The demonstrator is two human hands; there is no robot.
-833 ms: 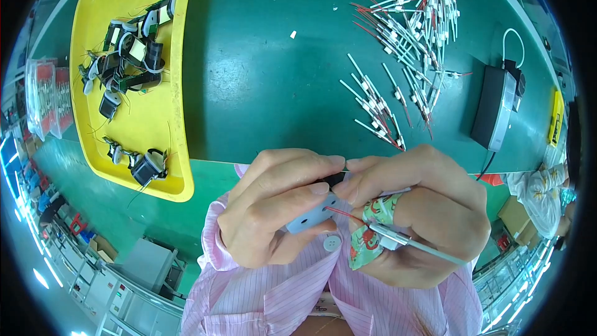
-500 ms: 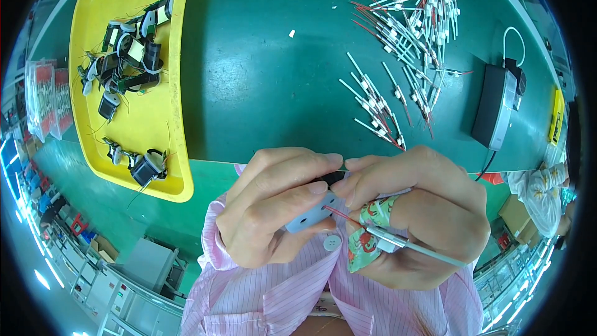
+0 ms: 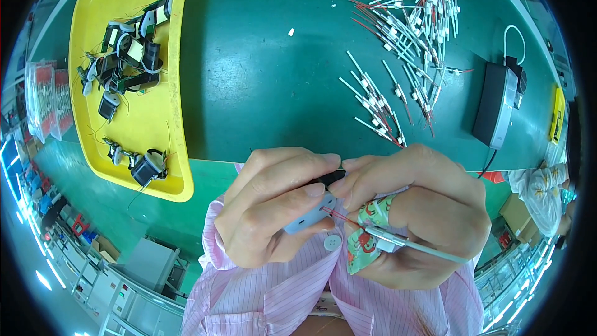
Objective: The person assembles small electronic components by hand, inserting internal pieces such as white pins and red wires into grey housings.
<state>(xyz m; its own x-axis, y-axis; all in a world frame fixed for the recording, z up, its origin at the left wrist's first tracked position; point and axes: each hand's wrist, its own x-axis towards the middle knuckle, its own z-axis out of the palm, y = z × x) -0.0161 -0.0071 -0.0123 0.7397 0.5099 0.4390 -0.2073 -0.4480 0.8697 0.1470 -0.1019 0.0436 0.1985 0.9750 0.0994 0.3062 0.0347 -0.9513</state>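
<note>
My left hand [image 3: 264, 202] is closed round a small grey-blue housing [image 3: 300, 220] with holes in its face. A black part [image 3: 331, 178] shows between the fingertips of both hands, above the housing. My right hand [image 3: 444, 211] holds a wire lead [image 3: 432, 252] with a white connector and a pale sleeve. Thin red wires [image 3: 337, 214] run from that lead to a hole in the housing; how deep they reach is hidden. Green patterned wrap [image 3: 367, 250] covers fingers of my right hand. Its thumb and index fingertips press near the black part.
A yellow tray [image 3: 171, 130] at the left holds several black-and-grey units with thin wires. On the green table [image 3: 267, 81] lie a large pile of similar leads [image 3: 429, 25] and a smaller group [image 3: 376, 109]. A black-and-grey box with a cable [image 3: 494, 109] stands at the right.
Both hands stay almost in place. The housing has tilted slightly, and the red wires at its hole now show as separate strands.
</note>
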